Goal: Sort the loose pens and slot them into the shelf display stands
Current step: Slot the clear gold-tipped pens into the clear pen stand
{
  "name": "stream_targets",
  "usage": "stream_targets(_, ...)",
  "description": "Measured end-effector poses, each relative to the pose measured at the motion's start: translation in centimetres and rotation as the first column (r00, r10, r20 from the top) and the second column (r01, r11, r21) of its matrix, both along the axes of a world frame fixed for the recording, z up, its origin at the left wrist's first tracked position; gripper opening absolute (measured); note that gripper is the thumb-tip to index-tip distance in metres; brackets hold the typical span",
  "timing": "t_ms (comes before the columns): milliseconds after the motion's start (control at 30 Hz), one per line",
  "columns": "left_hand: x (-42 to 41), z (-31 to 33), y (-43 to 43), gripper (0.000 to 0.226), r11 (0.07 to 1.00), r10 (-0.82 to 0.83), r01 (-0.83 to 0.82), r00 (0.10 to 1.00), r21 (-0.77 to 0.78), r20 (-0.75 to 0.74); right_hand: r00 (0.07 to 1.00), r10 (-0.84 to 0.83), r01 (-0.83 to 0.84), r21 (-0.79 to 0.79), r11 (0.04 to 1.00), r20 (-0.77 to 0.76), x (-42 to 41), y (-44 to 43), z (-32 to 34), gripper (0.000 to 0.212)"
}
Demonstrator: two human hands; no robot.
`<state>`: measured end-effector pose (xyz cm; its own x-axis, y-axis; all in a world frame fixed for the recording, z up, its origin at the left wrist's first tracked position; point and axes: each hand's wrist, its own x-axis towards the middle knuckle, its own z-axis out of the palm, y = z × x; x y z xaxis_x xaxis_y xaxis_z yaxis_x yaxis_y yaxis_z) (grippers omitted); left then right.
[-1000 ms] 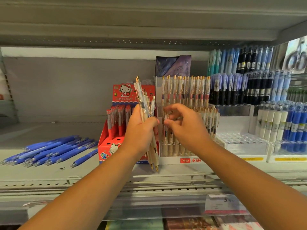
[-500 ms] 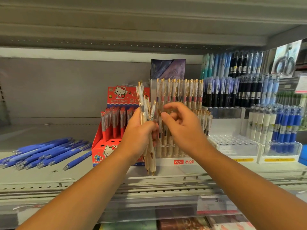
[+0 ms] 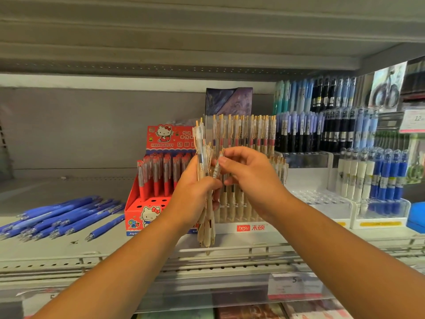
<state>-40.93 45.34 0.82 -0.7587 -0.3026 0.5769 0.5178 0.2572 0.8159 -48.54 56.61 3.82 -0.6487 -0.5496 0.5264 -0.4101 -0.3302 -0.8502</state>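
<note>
The left hand point(image 3: 195, 194) grips a bundle of cream pens point(image 3: 205, 180) upright. The right hand point(image 3: 249, 178) pinches one pen point(image 3: 217, 168) from the bundle, before the clear display stand point(image 3: 248, 217).

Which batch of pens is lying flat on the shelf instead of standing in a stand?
The loose blue pens at far left: they lie on their sides on the shelf; other shelved pens stand upright in stands.

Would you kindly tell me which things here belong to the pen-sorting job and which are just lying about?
Job: left hand gripping cream pen bundle; right hand pinching one pen; hesu stand; loose blue pens.
Lying about: Hello Kitty box; bicycle card; price tag.
</note>
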Motion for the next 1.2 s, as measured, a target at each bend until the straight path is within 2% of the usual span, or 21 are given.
stream_targets(100,-0.2,0.0,0.0,0.047,0.997,-0.058,0.058,0.998,0.049,0.001,0.999,-0.038,0.038,0.01,0.999,0.003,-0.5,0.3,0.0,0.006)
stream_targets(200,-0.3,0.0,0.1,0.034,0.997,-0.058,0.057,0.998,0.057,0.016,0.998,-0.032,0.032,-0.012,0.999,0.056,-0.8,0.6,0.2,0.01)
stream_targets(300,-0.4,0.0,0.0,0.027,0.997,-0.007,0.006,1.0,0.073,0.007,0.991,-0.054,0.066,-0.089,0.994,0.126,-1.0,0.9,0.5,0.015)
stream_targets(500,-0.6,0.2,-0.2,0.025,0.99,0.139,-0.138,0.988,0.03,-0.062,0.981,-0.096,0.125,-0.171,0.977,0.166,-1.0,0.8,0.5,0.013)
stream_targets(667,-0.2,0.1,-0.3,0.023,0.985,0.174,-0.172,0.982,0.03,-0.071,0.938,-0.145,0.226,-0.239,0.944,0.314,-2.2,0.7,1.0,0.016)
stream_targets(733,-0.1,0.1,-0.4,0.024,0.986,0.167,-0.164,0.984,0.04,-0.07,0.941,-0.232,0.287,-0.219,0.932,0.245,-2.8,0.9,0.9,0.014)
stream_targets(900,-0.1,0.0,-0.2,0.025,0.991,0.132,-0.132,0.988,0.013,-0.085,0.908,-0.415,0.399,-0.189,0.897,-0.056,-3.4,0.7,-0.1,0.014)
stream_targets(1200,-0.2,-0.1,-0.2,0.04,0.989,0.122,-0.131,0.985,-0.066,-0.118,0.835,-0.399,0.409,-0.056,0.911,-0.379,-3.0,-0.7,-0.8,0.015)
